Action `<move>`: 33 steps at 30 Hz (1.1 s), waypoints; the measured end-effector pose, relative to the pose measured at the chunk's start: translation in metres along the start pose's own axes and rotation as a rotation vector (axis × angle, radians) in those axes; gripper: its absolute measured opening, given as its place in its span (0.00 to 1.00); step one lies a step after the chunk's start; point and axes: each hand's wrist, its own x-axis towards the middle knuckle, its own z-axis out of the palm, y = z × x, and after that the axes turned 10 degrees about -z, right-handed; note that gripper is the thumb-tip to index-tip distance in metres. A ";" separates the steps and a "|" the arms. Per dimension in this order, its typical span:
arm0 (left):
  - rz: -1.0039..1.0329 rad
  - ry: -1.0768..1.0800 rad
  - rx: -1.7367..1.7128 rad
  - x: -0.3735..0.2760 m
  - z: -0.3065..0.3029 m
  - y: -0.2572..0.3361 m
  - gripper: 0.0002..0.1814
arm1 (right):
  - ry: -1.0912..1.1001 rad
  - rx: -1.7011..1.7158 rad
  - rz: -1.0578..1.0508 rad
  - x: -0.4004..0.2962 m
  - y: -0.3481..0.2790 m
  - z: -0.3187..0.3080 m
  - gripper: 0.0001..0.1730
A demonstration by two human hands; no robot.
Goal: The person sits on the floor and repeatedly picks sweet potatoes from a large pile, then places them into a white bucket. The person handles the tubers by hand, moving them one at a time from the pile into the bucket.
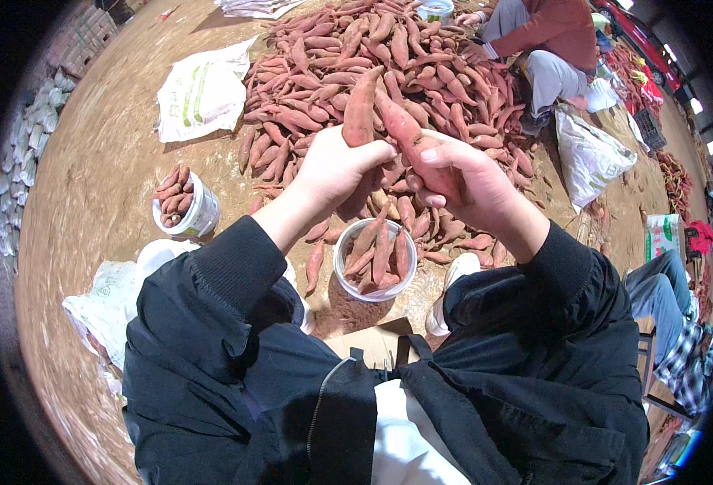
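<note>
My left hand [338,167] is closed around a red-skinned sweet potato [361,109] that points up and away from me. In my right hand [465,173] is another sweet potato [405,130], slanting up to the left, with my thumb resting on its skin. Both hands are close together over the near part of a large heap of sweet potatoes [326,79]. Below them, between my shoes, stands a round white bucket [339,257] partly filled with sweet potatoes. One loose sweet potato [314,267] lies on the ground just left of that bucket.
Left, a second white bucket [207,209] holds sweet potatoes; a white woven sack [201,97] lies beyond it. A person [544,48] crouches at the heap's right side, near another sack [593,154]. Another person's legs [659,297] show at far right. A pale bucket [435,11] stands behind the heap.
</note>
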 end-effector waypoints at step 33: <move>0.159 0.269 0.131 0.006 -0.057 0.000 0.12 | 0.033 -0.819 -0.138 0.007 0.007 -0.010 0.38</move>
